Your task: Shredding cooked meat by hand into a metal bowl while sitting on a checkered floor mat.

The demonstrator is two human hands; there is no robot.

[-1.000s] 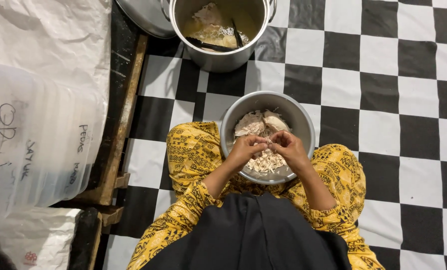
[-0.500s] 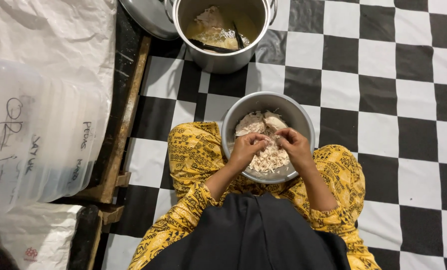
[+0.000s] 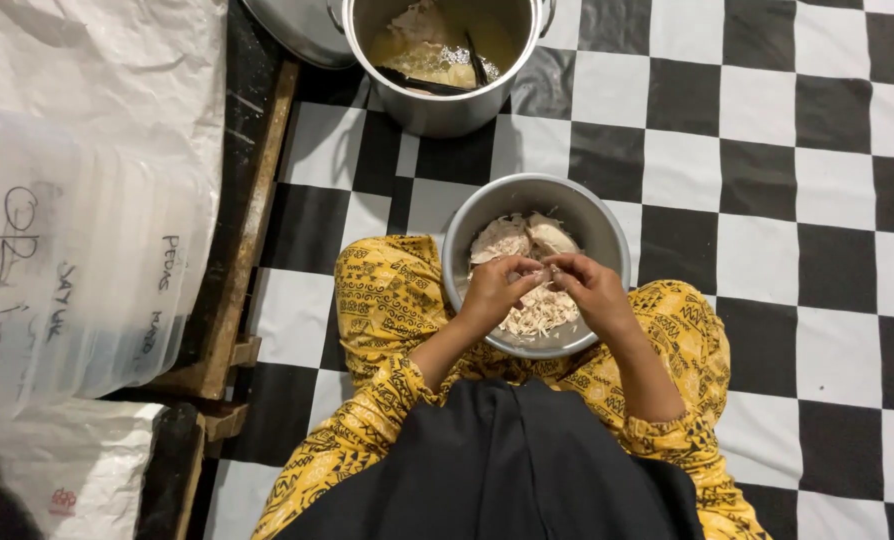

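From the head camera, not much has shifted since a moment ago: both hands are still over the metal bowl (image 3: 535, 262), but they have drawn closer, fingertips now meeting above the heap where earlier they sat a little apart, the left hand curled lower into the shreds. The left hand (image 3: 494, 291) is cupped, fingers bent inward and narrowly pinched on a small piece of pale shredded meat (image 3: 539, 311); the right hand (image 3: 592, 290) mirrors it, thumb and fingers closed on the same piece, right at the middle of the bowl. How much of that piece each hand grips is hard to make out, since the fingers cover it. The bowl rests between the person's knees on yellow patterned cloth, its near rim hidden behind the wrists; larger whitish chunks lie at the bowl's far side. Beyond the bowl stands a steel pot (image 3: 445, 62), cut off by the top edge, holding yellowish broth, more meat and a dark utensil whose kind I cannot tell. A lid (image 3: 292, 33) leans just left of the pot, mostly out of frame. Left of the bowl, past a wooden board (image 3: 245, 235), sits a translucent plastic tub (image 3: 67, 270), blurred and close.
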